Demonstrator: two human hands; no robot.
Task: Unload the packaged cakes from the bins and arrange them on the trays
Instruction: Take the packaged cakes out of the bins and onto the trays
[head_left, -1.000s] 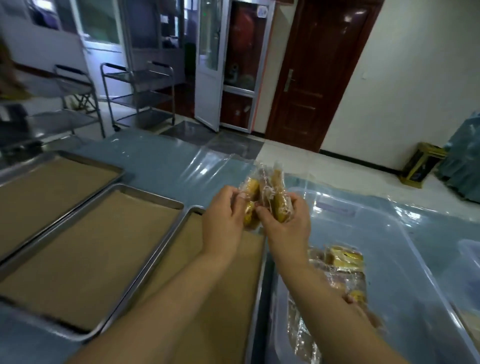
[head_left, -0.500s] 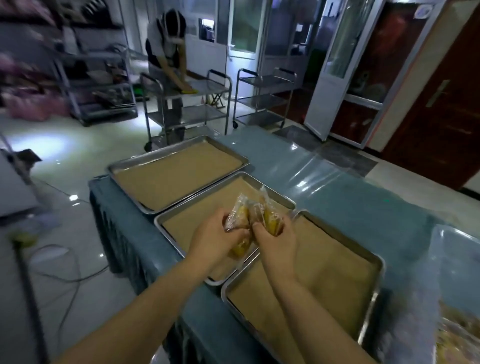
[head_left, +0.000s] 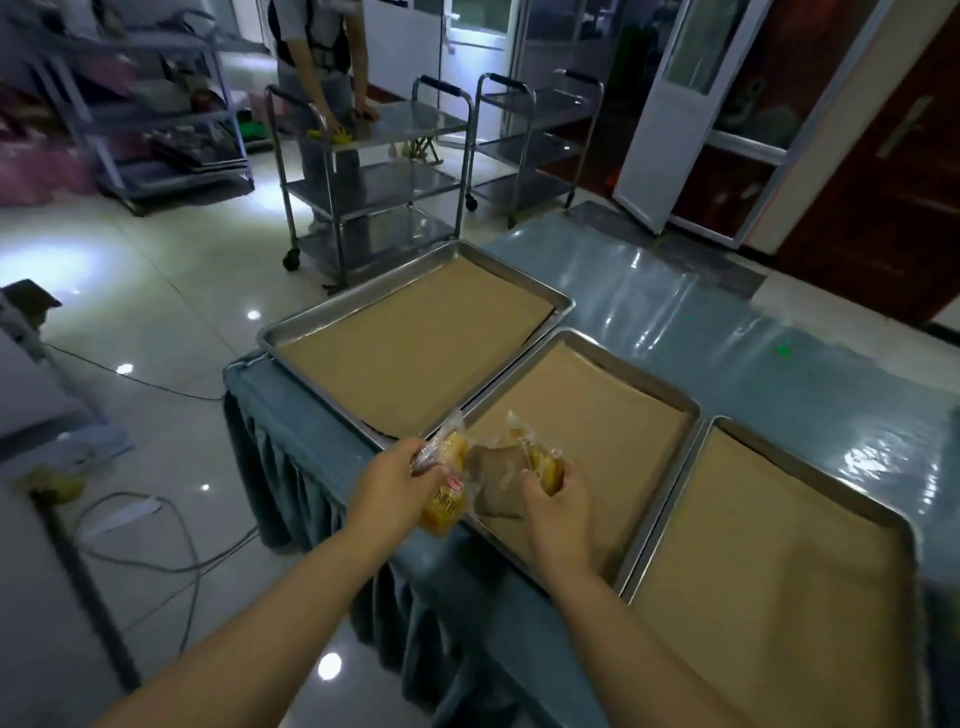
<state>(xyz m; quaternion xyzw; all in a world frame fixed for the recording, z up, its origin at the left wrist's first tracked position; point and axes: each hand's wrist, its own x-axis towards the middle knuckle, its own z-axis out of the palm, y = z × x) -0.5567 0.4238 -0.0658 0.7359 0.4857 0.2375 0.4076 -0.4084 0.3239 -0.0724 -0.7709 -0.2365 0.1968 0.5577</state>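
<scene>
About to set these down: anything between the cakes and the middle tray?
Nothing visible. The right hand holds its cake over the paper-lined middle tray; the left hand holds cakes beside its rim.

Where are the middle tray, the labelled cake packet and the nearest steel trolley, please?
middle tray (head_left: 597, 415): head view, on its bare paper liner.
labelled cake packet (head_left: 442, 512): head view, on its yellow lower end, below the left hand (head_left: 395, 483).
nearest steel trolley (head_left: 384, 184): head view, on its middle shelf.

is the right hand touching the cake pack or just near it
Touching: in the head view the right hand grips the cake pack, fingers curled round its yellow end.
</scene>
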